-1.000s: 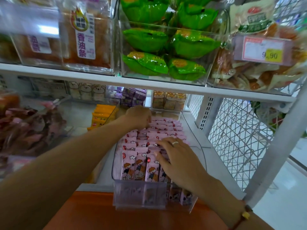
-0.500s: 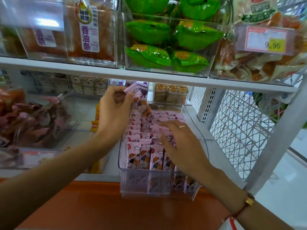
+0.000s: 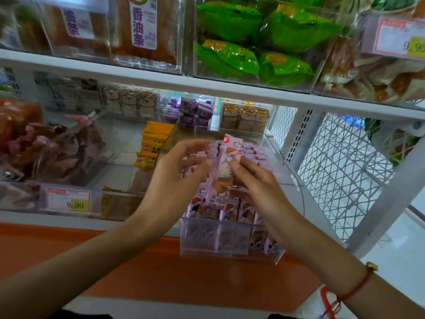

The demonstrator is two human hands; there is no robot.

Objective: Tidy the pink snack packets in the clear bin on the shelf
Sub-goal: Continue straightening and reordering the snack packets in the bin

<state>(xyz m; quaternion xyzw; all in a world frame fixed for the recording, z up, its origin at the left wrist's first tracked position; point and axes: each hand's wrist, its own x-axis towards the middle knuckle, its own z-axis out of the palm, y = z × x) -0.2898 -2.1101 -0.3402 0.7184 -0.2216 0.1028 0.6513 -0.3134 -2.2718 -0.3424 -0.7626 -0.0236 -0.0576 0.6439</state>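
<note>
A clear bin [image 3: 230, 246] stands at the front of the lower shelf, filled with rows of upright pink snack packets [image 3: 232, 211] printed with a cartoon child. Above the bin, both hands hold a small bunch of lifted pink packets [image 3: 230, 155]. My left hand [image 3: 177, 180] grips the bunch from the left with curled fingers. My right hand [image 3: 257, 187] pinches it from the right, thumb on the front packet. The hands hide the middle rows in the bin.
Yellow packets [image 3: 151, 146] sit in a bin to the left, purple packs [image 3: 195, 111] and bear-printed packs [image 3: 135, 103] behind. A price tag [image 3: 69, 200] reads 9.90. The upper shelf [image 3: 207, 86] holds green bags [image 3: 230, 56] overhead. A wire mesh panel [image 3: 340, 176] closes the right side.
My left hand drew packets up from the back of the bin and brought them forward. My right hand left the packet rows and rose to pinch the lifted bunch.
</note>
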